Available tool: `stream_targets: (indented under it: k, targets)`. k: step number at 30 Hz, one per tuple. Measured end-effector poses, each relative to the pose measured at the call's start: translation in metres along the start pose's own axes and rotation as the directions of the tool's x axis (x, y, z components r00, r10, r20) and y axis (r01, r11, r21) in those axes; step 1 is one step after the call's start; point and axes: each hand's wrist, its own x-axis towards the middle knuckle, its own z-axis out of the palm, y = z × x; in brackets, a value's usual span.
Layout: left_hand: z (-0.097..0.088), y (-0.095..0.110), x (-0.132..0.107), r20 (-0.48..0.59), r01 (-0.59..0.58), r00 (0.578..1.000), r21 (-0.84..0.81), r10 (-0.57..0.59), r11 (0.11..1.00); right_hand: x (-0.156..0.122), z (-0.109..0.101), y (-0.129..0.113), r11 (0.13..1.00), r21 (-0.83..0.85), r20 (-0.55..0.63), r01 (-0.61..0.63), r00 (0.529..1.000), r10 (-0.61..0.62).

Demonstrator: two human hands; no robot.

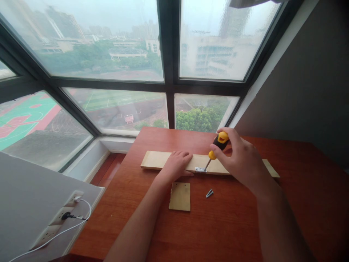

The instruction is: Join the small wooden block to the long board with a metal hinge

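Note:
A long pale wooden board (155, 160) lies across the reddish-brown table (218, 225). On its near edge sits a small metal hinge or bracket (200, 169). My right hand (240, 153) grips a yellow and black screwdriver (220, 141), tilted, its tip down at the right end of the metal piece. Whether a screw is under the tip is too small to tell. My left hand (177, 163) holds the board just left of the metal piece, fingers on top and thumb at the near edge. Closer to me lie a small wooden plate (180, 197) with two holes and a few loose screws (209, 193).
Large windows (114, 43) with dark frames stand behind the table. At the lower left, a wall carries sockets (58, 215) with a black plug and a white cable (68, 225). A grey wall (305, 83) rises on the right.

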Motion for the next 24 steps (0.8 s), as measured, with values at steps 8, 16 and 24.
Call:
stream_targets:
  k: [8, 16, 24]
  targets:
    - [0.001, 0.0, 0.0, -0.009, -0.011, 1.0, 0.004, 0.011, 1.0, 0.002, -0.002, 0.009, 0.99, 0.141, 0.073, 0.002, 0.997, -0.013]
    - [0.0, 0.0, 0.0, -0.005, -0.014, 1.0, -0.001, 0.014, 1.0, 0.003, 0.006, 0.006, 0.991, -0.12, -0.086, -0.059, 0.995, 0.048]
    - [0.002, -0.001, 0.0, -0.011, -0.012, 1.0, 0.015, 0.012, 1.0, 0.002, 0.007, 0.0, 0.954, -0.284, -0.156, -0.099, 0.986, 0.056]
